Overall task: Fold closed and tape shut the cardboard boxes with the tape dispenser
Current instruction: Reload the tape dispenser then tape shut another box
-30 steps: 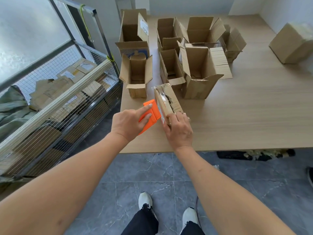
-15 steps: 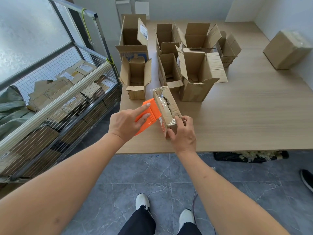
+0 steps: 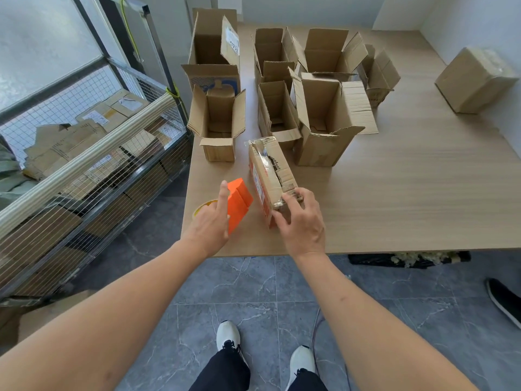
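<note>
The left hand (image 3: 210,221) grips the orange dispenser (image 3: 239,203), forefinger laid straight along its side, the other fingers hidden behind it; a yellow tape roll (image 3: 203,206) peeps out at the hand's 11 o'clock. The dispenser stands just beside the taped box (image 3: 270,176), at the box's 8 o'clock, with a narrow gap between them. The right hand (image 3: 301,224) holds the near end of that box, fingers curled over its top edge and thumb against the near face. The box lies near the front edge of the table (image 3: 408,193), its top seam covered in clear tape.

At 12 o'clock from it stand open boxes (image 3: 324,122), flaps up, in a cluster. A closed box (image 3: 473,80) sits well apart at 2 o'clock. A wire cart (image 3: 84,153) of flattened cardboard stands at 9 o'clock.
</note>
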Available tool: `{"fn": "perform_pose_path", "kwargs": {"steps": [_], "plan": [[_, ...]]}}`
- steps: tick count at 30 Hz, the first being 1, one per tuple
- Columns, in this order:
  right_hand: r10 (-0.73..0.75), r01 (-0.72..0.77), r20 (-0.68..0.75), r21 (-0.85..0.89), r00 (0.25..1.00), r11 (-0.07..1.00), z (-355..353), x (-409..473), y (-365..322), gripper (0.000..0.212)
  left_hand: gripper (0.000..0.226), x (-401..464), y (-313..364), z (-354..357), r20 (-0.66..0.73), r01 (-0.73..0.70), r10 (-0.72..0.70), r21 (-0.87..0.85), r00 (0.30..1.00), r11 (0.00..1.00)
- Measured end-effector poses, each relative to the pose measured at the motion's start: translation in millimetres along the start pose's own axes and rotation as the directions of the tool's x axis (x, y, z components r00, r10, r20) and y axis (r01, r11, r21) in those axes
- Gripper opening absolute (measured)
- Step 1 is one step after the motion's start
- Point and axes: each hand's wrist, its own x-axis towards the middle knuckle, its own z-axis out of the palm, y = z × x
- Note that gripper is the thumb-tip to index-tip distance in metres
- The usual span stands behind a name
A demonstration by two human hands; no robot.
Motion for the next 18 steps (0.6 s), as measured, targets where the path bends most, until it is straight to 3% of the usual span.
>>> {"fn": "perform_pose_path", "kwargs": {"steps": [7, 12, 15, 18], "plan": [[-0.022, 0.022, -0.023, -0.001, 0.999, 1.0, -1.3, 5.2, 9.5, 0.044, 0.094, 17.6, 4.3, 26.3, 0.081, 0.022, -0.024, 0.036, 0.996, 0.999], [-0.12, 0.118, 0.043, 0.03, 0.992, 0.993, -8.1, 12.2, 21.3, 0.051, 0.099, 27.7, 12.3, 32.8, 0.133, 0.064, -0.064, 0.003, 0.989, 0.998], [-0.17, 0.169, 0.035, 0.029, 0.985, 0.985, -11.8, 11.6, 26.6, 0.048, 0.086, 29.9, 18.5, 25.4, 0.12, 0.068, -0.076, 0.074, 0.99, 0.995], [-0.205, 0.204, 0.02, 0.07, 0.978, 0.977, -13.3, 12.0, 29.4, 0.043, 0.069, 29.9, 28.8, 11.5, -0.028, 0.075, -0.073, 0.081, 0.997, 0.994]]}}
